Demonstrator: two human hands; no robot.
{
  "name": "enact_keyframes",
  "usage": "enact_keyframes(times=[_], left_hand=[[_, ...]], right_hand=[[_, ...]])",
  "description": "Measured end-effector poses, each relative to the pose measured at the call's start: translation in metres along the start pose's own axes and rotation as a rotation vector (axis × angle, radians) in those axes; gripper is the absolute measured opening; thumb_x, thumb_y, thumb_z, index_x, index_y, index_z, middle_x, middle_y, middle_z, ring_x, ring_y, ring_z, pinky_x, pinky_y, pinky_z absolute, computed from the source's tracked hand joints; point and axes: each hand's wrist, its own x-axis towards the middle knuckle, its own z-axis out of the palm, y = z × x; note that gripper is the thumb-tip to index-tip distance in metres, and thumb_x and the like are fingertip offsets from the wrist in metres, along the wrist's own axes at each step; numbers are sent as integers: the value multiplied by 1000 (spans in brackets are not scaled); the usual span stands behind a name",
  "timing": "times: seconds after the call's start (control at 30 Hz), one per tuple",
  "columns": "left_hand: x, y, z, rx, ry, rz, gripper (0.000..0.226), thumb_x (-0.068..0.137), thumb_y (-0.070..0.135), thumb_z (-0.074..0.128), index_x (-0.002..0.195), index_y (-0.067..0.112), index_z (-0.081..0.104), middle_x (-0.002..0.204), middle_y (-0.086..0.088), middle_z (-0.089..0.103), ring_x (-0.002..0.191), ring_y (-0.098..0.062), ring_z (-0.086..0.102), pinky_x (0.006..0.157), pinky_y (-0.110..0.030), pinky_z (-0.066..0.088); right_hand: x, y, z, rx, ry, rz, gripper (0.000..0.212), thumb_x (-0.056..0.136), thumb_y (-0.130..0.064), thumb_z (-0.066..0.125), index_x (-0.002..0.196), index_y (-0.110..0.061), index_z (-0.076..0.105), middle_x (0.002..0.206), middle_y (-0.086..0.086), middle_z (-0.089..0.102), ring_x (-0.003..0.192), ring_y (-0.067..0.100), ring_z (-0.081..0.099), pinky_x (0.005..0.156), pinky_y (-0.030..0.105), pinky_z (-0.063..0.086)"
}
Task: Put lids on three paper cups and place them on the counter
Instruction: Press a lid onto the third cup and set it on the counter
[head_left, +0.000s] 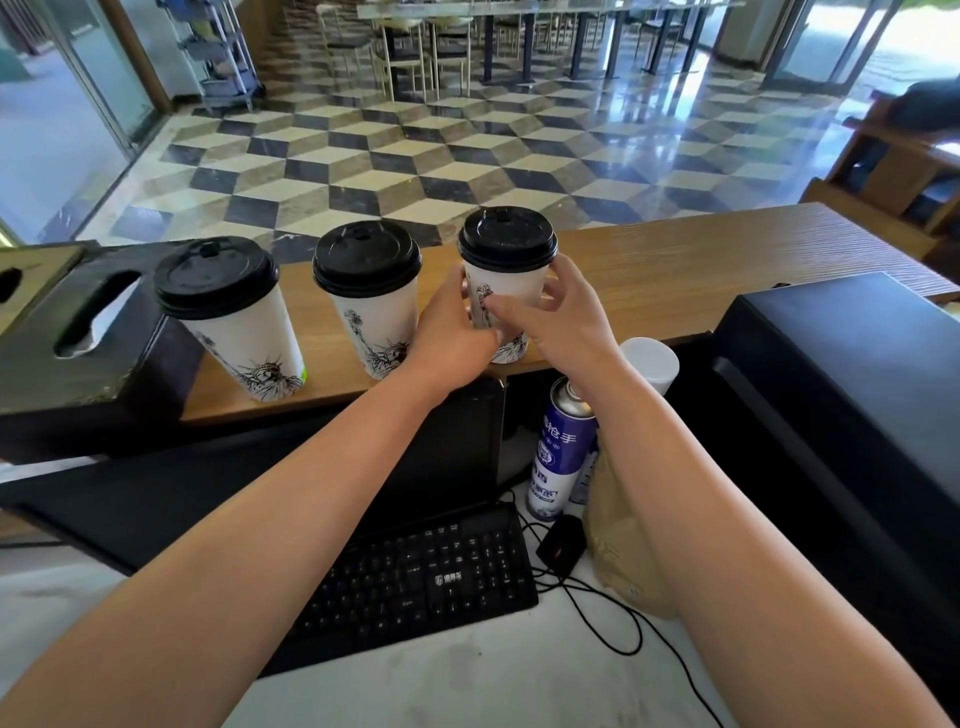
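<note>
Both hands are on the same cup here. The left hand curls its fingers round the left side of a white paper cup with a black plastic lid and a Statue of Liberty sketch. The right hand grips the other side, thumb across the front. The cup stands upright between them, lid on, base down on the brown wooden table right by its near edge. Just left of the left hand, close to its knuckles, stands a second lidded white paper cup. Further left again is a third lidded cup, just beside a black tissue box. Down below the wrists, on a lower white surface, there's a black keyboard between the forearms, plus a blue-and-white spray can and a black mouse by the right forearm.
</note>
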Motion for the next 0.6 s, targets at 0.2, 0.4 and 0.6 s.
enact_keyframes(times=[0.2, 0.4, 0.6], left_hand=[[-1, -2, 4, 31, 7, -9, 58, 82, 9, 74, 130, 28, 48, 110, 17, 61, 105, 2, 56, 97, -42, 56], [-2, 2, 4, 54, 15, -34, 55, 84, 10, 72, 131, 25, 47, 104, 19, 58, 97, 3, 54, 99, -46, 55], [-11, 8, 5, 122, -5, -113, 110, 67, 20, 82, 154, 20, 16, 129, 1, 62, 121, -18, 58, 101, -49, 52]], right_hand=[[0, 5, 2, -9, -21, 13, 79, 84, -25, 83, 150, -28, 38, 137, 4, 63, 117, 19, 68, 92, 39, 60], [2, 6, 3, -26, -33, 26, 86, 84, -25, 83, 152, -28, 31, 135, 5, 63, 119, 24, 66, 96, 47, 59], [-4, 3, 2, -7, -41, 42, 96, 81, -13, 83, 158, -28, 27, 118, -12, 60, 114, 17, 67, 80, 39, 64]])
